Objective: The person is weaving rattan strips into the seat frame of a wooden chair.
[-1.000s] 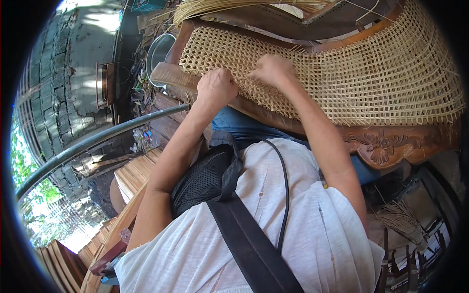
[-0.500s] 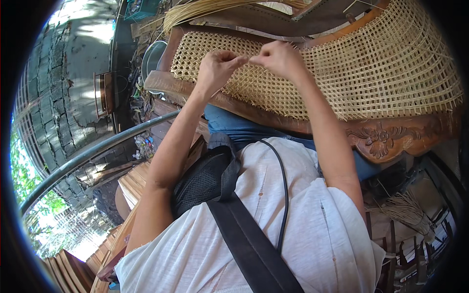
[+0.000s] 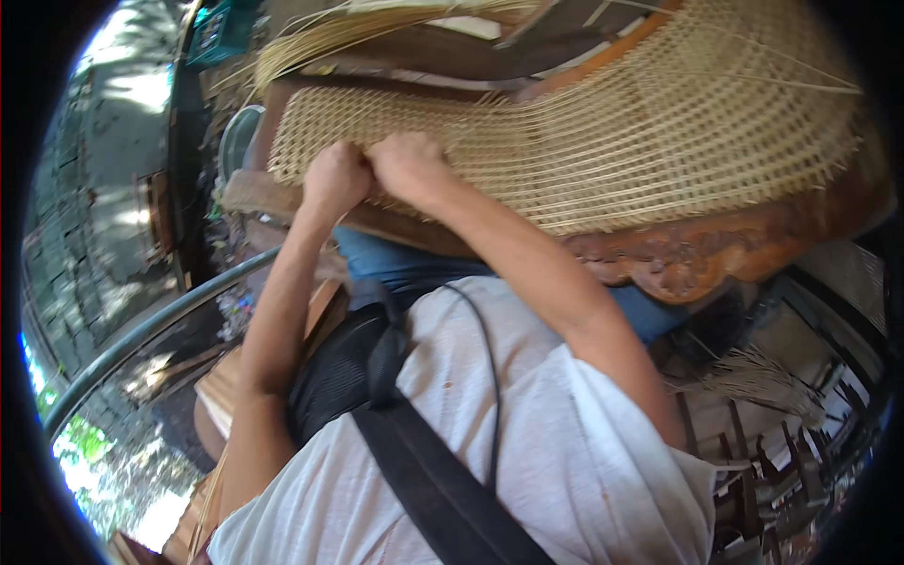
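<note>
Woven cane webbing [image 3: 603, 141] fills a carved wooden chair frame [image 3: 678, 264] that lies across my lap. Near the left part of the frame's front rail, my left hand [image 3: 337, 179] is closed, knuckles up. Right beside it my right hand [image 3: 407, 165] is closed too, the two almost touching over the webbing's near edge. Whatever their fingers pinch is hidden beneath them and blurred. Loose cane strands [image 3: 782, 83] stick out from the webbing's right part.
A bundle of long cane strands [image 3: 301, 52] lies over the frame's far left. Beyond the left corner stands a pale bucket [image 3: 243, 137]. A curved metal tube [image 3: 160, 325] runs along my left. More loose cane [image 3: 753, 381] lies on the floor at right.
Both hands have moved left and nearer, from over the webbing to its near edge, and closed tighter. The whole view has shifted, with the chair frame now further left.
</note>
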Tool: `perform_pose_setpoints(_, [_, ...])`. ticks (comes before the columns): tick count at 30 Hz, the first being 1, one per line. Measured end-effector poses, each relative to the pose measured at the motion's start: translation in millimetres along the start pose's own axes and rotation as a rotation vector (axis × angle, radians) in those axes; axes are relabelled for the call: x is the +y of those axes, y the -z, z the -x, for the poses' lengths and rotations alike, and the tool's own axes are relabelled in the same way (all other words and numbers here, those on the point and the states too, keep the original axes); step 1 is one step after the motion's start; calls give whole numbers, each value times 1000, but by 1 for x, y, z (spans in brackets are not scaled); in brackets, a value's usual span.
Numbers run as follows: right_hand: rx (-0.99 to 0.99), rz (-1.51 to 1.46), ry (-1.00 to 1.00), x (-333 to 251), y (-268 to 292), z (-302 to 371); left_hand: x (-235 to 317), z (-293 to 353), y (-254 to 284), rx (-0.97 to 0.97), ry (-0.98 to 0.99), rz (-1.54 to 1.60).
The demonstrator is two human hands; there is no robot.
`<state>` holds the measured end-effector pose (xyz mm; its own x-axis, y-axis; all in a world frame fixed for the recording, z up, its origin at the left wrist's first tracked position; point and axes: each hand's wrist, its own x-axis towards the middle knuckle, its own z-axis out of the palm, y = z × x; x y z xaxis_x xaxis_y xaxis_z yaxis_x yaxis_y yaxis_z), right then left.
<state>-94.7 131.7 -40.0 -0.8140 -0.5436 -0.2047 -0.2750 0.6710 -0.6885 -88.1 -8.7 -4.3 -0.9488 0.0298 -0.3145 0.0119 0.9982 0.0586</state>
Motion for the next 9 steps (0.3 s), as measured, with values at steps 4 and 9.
perform_pose_setpoints(4, [-11, -30, 15, 18, 2, 1, 10, 3, 4, -112, 71, -106])
perform_pose_setpoints(9, [-311, -75, -165, 27, 29, -11, 20, -6, -15, -180, 58, -265])
